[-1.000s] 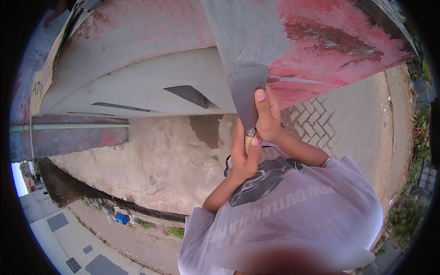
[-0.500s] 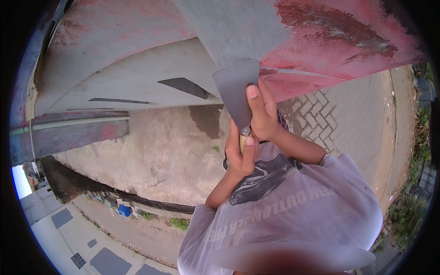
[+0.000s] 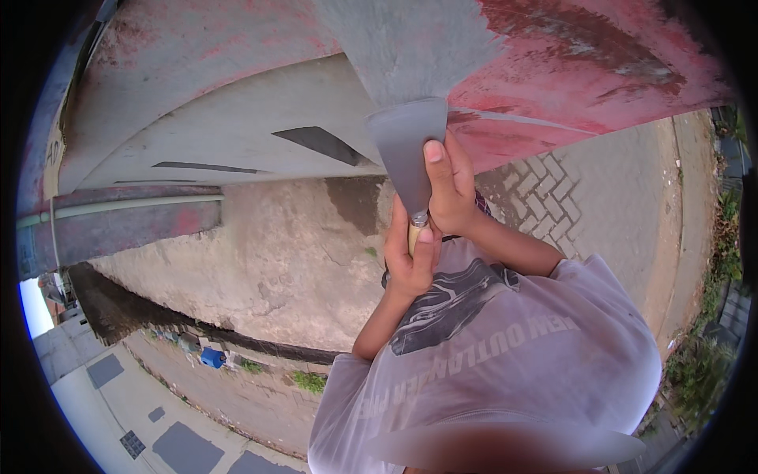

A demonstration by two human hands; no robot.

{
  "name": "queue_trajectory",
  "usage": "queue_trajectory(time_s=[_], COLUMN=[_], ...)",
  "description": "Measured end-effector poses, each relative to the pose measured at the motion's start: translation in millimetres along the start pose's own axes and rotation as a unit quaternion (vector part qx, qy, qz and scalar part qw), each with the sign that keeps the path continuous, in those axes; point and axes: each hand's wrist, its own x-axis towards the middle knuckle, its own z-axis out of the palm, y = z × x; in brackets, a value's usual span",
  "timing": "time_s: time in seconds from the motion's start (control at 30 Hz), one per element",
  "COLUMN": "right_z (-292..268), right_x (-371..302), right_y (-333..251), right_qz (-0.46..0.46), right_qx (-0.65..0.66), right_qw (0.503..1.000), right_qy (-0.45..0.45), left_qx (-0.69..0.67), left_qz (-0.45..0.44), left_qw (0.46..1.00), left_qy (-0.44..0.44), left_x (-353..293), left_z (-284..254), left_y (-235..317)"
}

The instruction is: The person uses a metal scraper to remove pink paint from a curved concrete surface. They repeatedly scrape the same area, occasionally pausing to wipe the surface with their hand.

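A wide putty knife [image 3: 407,146] with a grey metal blade and a pale wooden handle is held up in front of me, its broad edge pointing away. My left hand [image 3: 409,265] is closed round the handle. Higher up, my right hand [image 3: 452,189] grips the blade's right side, thumb flat on its face and fingers behind. The blade's far edge lies against or just before a wall [image 3: 410,47] with grey filler and patchy red paint; whether they touch I cannot tell.
Below the wall lies worn concrete ground [image 3: 268,261] with a dark damp patch. To the right is interlocking paving [image 3: 545,189]. A pale green pipe [image 3: 142,209] runs along a low wall at the left. Farther off sits a blue container [image 3: 212,358] near green plants [image 3: 309,381].
Both hands and the putty knife have shifted very slightly up and left in the picture. The grip looks the same.
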Motion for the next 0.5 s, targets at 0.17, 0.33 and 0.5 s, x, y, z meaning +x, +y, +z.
queue_trajectory(time_s=[0.17, 0.33, 0.5], right_z=[1.8, 1.5, 1.7], right_x=[-1.8, 0.6, -0.3], right_y=[2.2, 5.8, 5.6], right_qz=[0.008, -0.013, -0.004], right_qx=[-0.005, -0.023, -0.062], right_qw=[1.000, 1.000, 0.998], right_qy=[0.004, -0.003, 0.003], left_qx=[-0.019, -0.047, -0.041], left_qz=[0.005, -0.008, -0.002], left_qw=[1.000, 0.999, 0.999], left_qy=[0.010, -0.021, -0.021], left_x=[-1.6, 1.4, 2.8], left_z=[-1.6, -1.5, -0.4], left_y=[-0.4, 1.0, 0.1])
